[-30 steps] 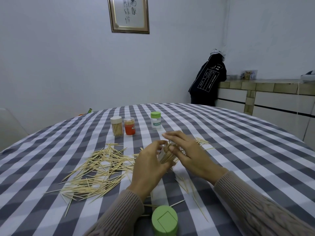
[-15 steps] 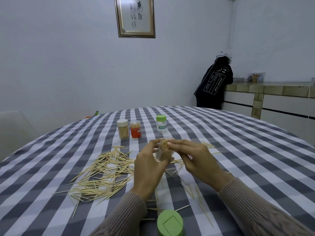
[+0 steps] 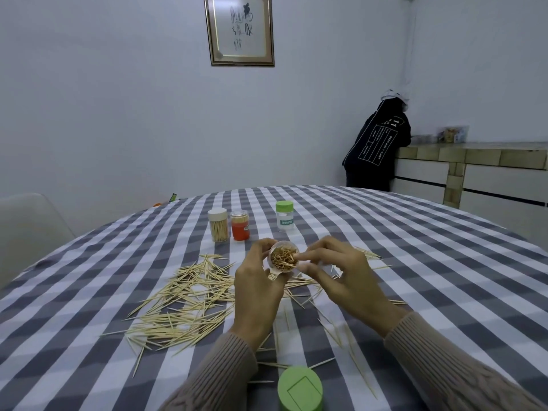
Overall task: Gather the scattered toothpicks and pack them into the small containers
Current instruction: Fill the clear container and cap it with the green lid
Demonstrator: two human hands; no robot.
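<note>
L hand [image 3: 257,287] grips a small clear container [image 3: 283,258] above the bench [image 3: 430,262], its open mouth tipped toward the camera w/ toothpick ends showing inside; R hand [image 3: 341,277] has index finger and thumb at the container's rim, other fingers loosely curled. Loose toothpicks [image 3: 189,301] lie scattered on the checked cloth, mostly left of the hands, some under and right of them. Farther back stand three capped containers: white-lid jar [image 3: 218,224], orange jar [image 3: 240,224], green-lid bottle [image 3: 285,216]; a green cap [image 3: 300,388] sits at the near edge.

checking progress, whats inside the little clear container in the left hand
The clear container, held by the left hand, shows toothpick ends filling its mouth. Fingers cover its body, so their depth is hidden.
</note>
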